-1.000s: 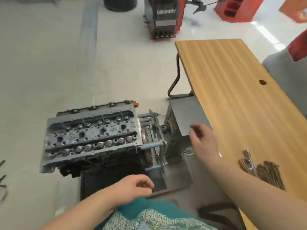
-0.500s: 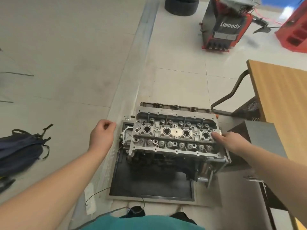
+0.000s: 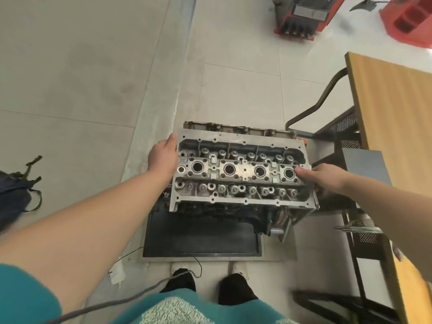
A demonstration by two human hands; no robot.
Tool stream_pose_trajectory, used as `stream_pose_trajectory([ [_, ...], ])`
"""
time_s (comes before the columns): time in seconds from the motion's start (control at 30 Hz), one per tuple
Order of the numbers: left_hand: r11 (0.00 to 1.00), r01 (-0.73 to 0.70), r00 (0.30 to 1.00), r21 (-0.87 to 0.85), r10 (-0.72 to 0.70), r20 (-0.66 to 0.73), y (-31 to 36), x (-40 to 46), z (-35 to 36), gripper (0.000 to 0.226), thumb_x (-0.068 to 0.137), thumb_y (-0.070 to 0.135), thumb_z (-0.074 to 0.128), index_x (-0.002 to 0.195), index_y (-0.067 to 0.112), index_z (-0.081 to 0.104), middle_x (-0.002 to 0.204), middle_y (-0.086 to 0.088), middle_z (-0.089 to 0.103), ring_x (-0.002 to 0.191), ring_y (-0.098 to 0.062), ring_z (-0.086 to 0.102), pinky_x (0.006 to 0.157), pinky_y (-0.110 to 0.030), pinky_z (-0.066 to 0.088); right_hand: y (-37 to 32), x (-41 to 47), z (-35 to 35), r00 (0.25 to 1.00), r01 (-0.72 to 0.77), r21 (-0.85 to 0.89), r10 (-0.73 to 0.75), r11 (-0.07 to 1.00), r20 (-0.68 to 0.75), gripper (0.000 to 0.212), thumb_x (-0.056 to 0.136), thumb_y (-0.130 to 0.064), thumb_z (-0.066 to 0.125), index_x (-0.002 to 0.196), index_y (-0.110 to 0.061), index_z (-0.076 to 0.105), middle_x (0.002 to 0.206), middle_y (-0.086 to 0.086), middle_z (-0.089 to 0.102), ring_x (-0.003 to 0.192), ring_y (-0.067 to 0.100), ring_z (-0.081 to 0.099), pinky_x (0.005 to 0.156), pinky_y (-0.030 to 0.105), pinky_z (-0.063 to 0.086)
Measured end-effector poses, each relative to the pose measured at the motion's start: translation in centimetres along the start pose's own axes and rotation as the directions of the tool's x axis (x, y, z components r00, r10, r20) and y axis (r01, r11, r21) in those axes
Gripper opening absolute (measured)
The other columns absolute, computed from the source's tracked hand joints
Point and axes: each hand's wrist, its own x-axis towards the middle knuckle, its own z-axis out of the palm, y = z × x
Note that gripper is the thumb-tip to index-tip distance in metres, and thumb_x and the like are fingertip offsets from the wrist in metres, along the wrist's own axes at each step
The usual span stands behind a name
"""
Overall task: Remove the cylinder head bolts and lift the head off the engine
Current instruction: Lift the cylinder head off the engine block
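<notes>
Pale tiled floor (image 3: 233,90) under a black mat (image 3: 201,239), a dark backpack (image 3: 14,195) left.

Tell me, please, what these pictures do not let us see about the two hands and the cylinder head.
Head view only:
- Left hand fingers: hidden behind the cylinder head end, so its grip is unclear.
- Right hand: palm side hidden by its own back.
- Joint between head and engine block: in shadow; lifted or seated, cannot tell.
- Head bolts: too small to confirm removed.

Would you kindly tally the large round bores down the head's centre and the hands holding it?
Large round bores in the grey metal cylinder head: 4
Bare hands on it, left hand and right hand: 2
Total: 6
</notes>
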Motion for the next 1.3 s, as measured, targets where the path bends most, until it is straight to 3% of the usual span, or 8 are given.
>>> stream_pose_trajectory([
  [0.17,0.993,0.083,0.996,-0.081,-0.085,-0.015,-0.5,0.5,-0.1,0.048,0.105,0.048,0.054,0.106,0.004,0.071,0.107,-0.017,0.076,0.103,-0.035,0.071,0.098,-0.047,0.056,0.5,0.6,0.1,0.999,0.037,0.038,-0.037,0.999,0.011,0.097,0.071,-0.098,0.037,0.08,-0.01,0.076,0.073,0.006,0.075,0.077,0.03,0.072,0.073,0.038,0.055],
  [0.33,0.986,0.166,0.984,0.012,-0.166,0.063,0.0,1.2,0.3,0.048,0.101,0.046,0.044,0.106,0.007,0.071,0.109,-0.018,0.074,0.109,-0.039,0.069,0.101,-0.048,0.054,0.7,0.7,0.3,0.998,0.069,0.087,-0.069,0.994,-0.006,0.106,0.061,-0.109,0.037,0.081,-0.013,0.077,0.065,-0.002,0.074,0.073,0.025,0.071,0.069,0.037,0.051],
  [0.43,0.968,0.228,0.972,-0.109,-0.219,0.091,0.2,1.4,0.5,0.053,0.095,0.052,0.058,0.108,0.004,0.076,0.11,-0.019,0.078,0.105,-0.039,0.074,0.103,-0.051,0.057,0.5,0.5,0.3,0.996,0.086,0.082,-0.085,0.993,-0.019,0.1,0.049,-0.112,0.034,0.064,-0.021,0.073,0.056,-0.01,0.07,0.07,0.021,0.068,0.066,0.033,0.043],
  [0.63,0.967,0.24,0.971,-0.082,-0.24,0.003,0.1,2.7,1.1,0.033,0.104,0.037,0.056,0.083,0.012,0.06,0.08,-0.003,0.059,0.075,-0.019,0.056,0.063,-0.029,0.042,0.8,0.5,0.2,0.995,0.097,0.085,-0.093,0.992,-0.046,0.109,0.047,-0.114,0.035,0.076,-0.02,0.08,0.07,-0.011,0.076,0.082,0.019,0.072,0.07,0.034,0.047],
  [0.83,0.949,0.246,0.968,-0.198,-0.252,-0.004,0.3,1.7,1.0,0.022,0.1,0.029,0.057,0.087,0.012,0.063,0.091,-0.009,0.064,0.09,-0.024,0.061,0.076,-0.032,0.045,1.0,-0.1,0.4,0.994,0.109,0.093,-0.106,0.99,-0.039,0.107,0.055,-0.11,0.042,0.085,-0.015,0.081,0.094,0.003,0.079,0.092,0.026,0.072,0.091,0.054,0.059],
  [1.0,0.936,0.235,0.966,-0.262,-0.254,-0.043,-0.3,-1.6,0.2,0.029,0.1,0.027,0.055,0.073,0.016,0.05,0.072,0.0,0.052,0.073,-0.021,0.052,0.061,-0.029,0.041,1.3,-2.4,0.9,0.991,0.131,0.057,-0.129,0.99,-0.036,0.11,0.058,-0.111,0.034,0.08,-0.014,0.081,0.092,0.005,0.077,0.089,0.025,0.071,0.091,0.05,0.056],
  [1.13,0.95,0.213,0.965,-0.227,-0.241,-0.102,-1.4,-6.0,-1.6,0.03,0.101,0.028,0.053,0.075,0.014,0.054,0.071,-0.003,0.053,0.065,-0.019,0.05,0.042,-0.019,0.038,2.7,-5.5,1.5,0.987,0.151,-0.026,-0.152,0.988,-0.053,0.11,0.064,-0.111,0.026,0.074,-0.014,0.077,0.074,0.001,0.075,0.076,0.022,0.071,0.076,0.04,0.053],
  [1.3,0.987,0.16,0.969,-0.012,-0.159,-0.187,-4.4,-12.7,-5.0,0.036,0.108,0.018,0.048,0.13,-0.007,0.062,0.122,-0.035,0.065,0.118,-0.049,0.062,0.078,-0.034,0.044,5.5,-11.6,5.5,0.979,0.203,-0.008,-0.203,0.979,-0.015,0.1,0.063,-0.11,0.031,0.065,-0.018,0.073,0.057,-0.008,0.069,0.05,0.008,0.065,0.059,0.031,0.048],
])
